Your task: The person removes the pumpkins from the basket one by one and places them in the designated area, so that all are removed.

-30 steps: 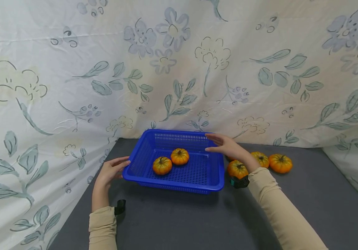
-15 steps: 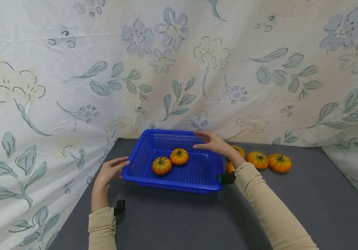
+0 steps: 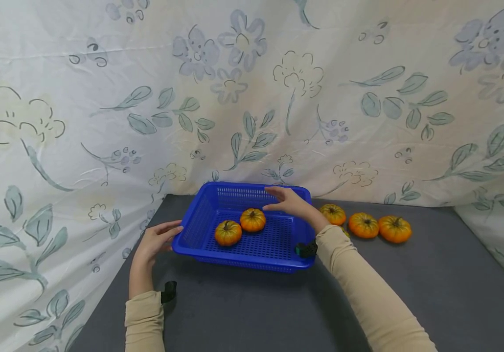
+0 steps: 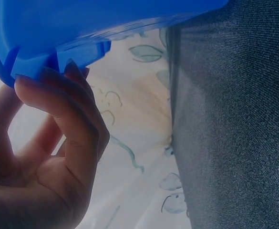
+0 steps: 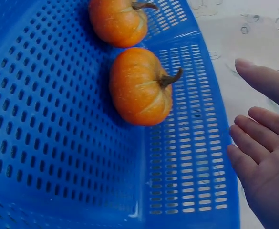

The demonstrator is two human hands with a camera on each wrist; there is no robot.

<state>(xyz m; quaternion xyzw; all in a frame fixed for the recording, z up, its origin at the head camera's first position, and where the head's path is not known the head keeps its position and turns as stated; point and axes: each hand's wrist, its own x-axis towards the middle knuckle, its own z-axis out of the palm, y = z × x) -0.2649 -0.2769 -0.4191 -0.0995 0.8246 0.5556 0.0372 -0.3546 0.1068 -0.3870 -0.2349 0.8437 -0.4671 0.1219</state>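
A blue plastic basket (image 3: 243, 254) with slotted walls sits on the dark table, two small orange pumpkins inside. One pumpkin (image 3: 228, 233) is front left of the other pumpkin (image 3: 253, 220). At the basket's left end, my left hand (image 3: 158, 239) grips the rim; the left wrist view shows curled fingers (image 4: 77, 114) under it. My right hand (image 3: 289, 201) hovers over the right part of the basket, to the right of the pumpkins, its fingers extended and slightly spread. In the right wrist view nothing lies in the right hand (image 5: 268, 152).
Several more pumpkins lie on the table (image 3: 252, 313) right of the basket: one pumpkin (image 3: 332, 214) by its corner, a middle pumpkin (image 3: 363, 225) and a rightmost pumpkin (image 3: 395, 229). Another is mostly hidden behind the right forearm. A floral cloth (image 3: 252, 98) hangs behind the table.
My right hand has moved left, from the basket's right rim farther in over the basket, uncovering pumpkins behind it. The left hand, basket and the pumpkins inside stay put.
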